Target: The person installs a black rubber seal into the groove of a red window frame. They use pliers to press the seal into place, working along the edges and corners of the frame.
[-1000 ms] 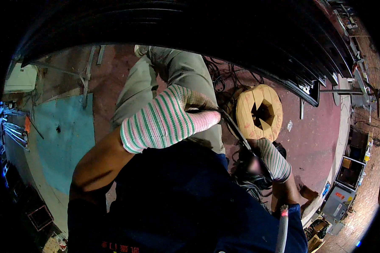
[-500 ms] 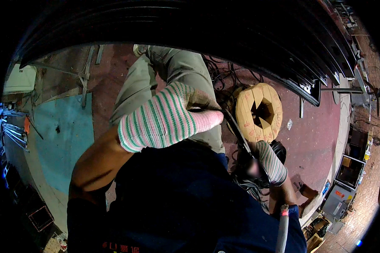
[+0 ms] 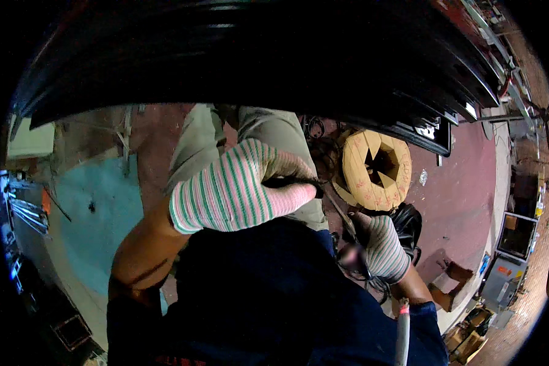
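Note:
My left hand (image 3: 238,189), in a pink, green and white striped knit glove, is in front of my knees. Its thumb and fingertips are pinched together on a thin dark strip (image 3: 338,204), which slants down toward the right hand. My right hand (image 3: 385,250) wears a similar striped glove and is lower, to the right. Its fingers are curled round something hidden behind them, which I cannot make out. Black cables (image 3: 378,287) hang beside that hand. A black plastic-like bundle (image 3: 407,224) lies just beyond it.
Large dark ribbed metalwork (image 3: 244,67) spans the top. A ring-shaped coil in brown cardboard wrapping (image 3: 377,198) sits on the red floor (image 3: 457,201). A pale tube (image 3: 402,335) with a red band crosses my right arm. An opened cardboard box (image 3: 454,283) stands at right, a blue-green sheet (image 3: 97,219) at left.
The dark metalwork reaches lower in the picture as the view shifts. The strip between my hands shows less. My right hand has turned, with its fingers closer to the strip.

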{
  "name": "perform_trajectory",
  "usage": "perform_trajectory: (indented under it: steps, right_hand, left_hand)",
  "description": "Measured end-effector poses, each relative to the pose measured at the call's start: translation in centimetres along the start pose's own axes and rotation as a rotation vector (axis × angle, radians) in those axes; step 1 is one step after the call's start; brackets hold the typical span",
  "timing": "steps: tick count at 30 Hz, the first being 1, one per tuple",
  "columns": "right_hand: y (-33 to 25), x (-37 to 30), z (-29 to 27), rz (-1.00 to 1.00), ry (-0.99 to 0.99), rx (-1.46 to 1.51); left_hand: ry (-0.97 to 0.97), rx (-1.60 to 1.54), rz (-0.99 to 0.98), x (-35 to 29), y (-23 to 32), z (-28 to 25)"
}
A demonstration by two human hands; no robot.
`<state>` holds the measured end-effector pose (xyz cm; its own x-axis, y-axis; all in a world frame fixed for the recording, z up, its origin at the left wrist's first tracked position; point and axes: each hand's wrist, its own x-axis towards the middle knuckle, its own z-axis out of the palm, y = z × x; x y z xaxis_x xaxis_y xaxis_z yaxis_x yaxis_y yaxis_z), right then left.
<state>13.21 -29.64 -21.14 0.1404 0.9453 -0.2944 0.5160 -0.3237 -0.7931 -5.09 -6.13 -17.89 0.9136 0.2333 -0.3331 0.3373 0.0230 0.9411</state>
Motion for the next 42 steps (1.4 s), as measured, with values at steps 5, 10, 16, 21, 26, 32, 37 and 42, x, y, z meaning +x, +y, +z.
perform_trajectory:
  steps: [5, 10, 16, 21, 26, 32, 37, 42]
  right_hand:
    - [-0.3, 0.0, 0.2, 0.013, 0.032, -0.011]
    - [-0.4, 0.1, 0.4, -0.071, 0.115, -0.178]
    - [0.0, 0.1, 0.1, -0.098, 0.094, -0.301]
    - [-0.3, 0.0, -0.2, -0.068, 0.068, -0.286]
    - [-0.4, -0.2, -0.7, -0.04, 0.022, -0.249]
    - [-0.4, 0.1, -0.8, -0.057, 0.026, -0.264]
    - [0.3, 0.1, -0.2, -0.085, 0.069, -0.253]
    - [0.3, 0.1, -0.2, -0.075, 0.039, -0.212]
  left_hand:
    - [-0.038, 0.059, -0.02, -0.3, 0.3, -0.1]
    - [-0.075, 0.117, -0.012, -0.4, -0.1, -0.5]
    - [-0.082, 0.178, -0.011, -0.4, 0.1, -0.6]
    - [-0.09, 0.191, -0.038, -0.4, 0.7, -0.7]
    - [-0.126, 0.175, -0.063, -0.1, 1.0, -0.9]
    - [-0.094, 0.2, -0.071, -0.2, 1.0, -0.8]
    - [-0.083, 0.187, -0.027, -0.2, 0.8, -0.6]
    - [-0.091, 0.189, -0.073, -0.2, 1.2, -0.6]
